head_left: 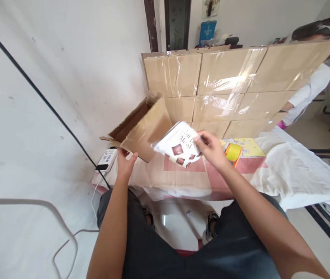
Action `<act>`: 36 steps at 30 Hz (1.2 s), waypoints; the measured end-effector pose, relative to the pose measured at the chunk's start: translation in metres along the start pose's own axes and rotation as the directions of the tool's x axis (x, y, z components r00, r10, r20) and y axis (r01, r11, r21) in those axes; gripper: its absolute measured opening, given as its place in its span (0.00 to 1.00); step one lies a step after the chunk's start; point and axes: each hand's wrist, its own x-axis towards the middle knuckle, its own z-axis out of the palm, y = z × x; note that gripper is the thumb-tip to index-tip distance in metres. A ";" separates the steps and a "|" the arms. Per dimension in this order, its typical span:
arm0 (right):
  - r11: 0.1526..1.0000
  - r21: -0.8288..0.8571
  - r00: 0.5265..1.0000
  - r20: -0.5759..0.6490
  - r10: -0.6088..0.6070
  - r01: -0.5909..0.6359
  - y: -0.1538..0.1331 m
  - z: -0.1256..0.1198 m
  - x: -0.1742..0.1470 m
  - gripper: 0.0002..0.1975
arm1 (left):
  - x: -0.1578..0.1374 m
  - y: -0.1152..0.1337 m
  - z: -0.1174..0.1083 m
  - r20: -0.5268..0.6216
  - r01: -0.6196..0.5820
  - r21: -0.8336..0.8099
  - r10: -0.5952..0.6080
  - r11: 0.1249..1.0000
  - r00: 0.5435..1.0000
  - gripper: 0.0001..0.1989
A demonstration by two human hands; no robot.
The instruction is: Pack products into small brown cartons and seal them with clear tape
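Observation:
My left hand (125, 164) grips the lower front edge of a brown cardboard box (150, 130). The box is tilted, its open top facing up and to the left, and its inside looks dark. In my right hand (211, 149) is a white printed packet (180, 145) with dark lettering that includes "Meal" and brown square pictures. My thumb and fingers pinch its right end. It is held just right of the box, over the cloth-covered table (190, 180); whether it touches the box I cannot tell. Slight blur hides its details.
A yellow and orange roll (233, 152) lies right of my right hand. Behind stands a wall of taped cardboard (225, 77), with another person (307, 91) beyond its right end. A white power strip (106, 161) and a black cable (42, 95) are on the left.

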 end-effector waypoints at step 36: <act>0.407 -0.819 0.827 0.518 0.218 0.405 -0.069 0.008 -0.041 0.10 | -0.062 0.014 0.025 0.639 -0.192 0.073 0.102 0.979 0.763 0.56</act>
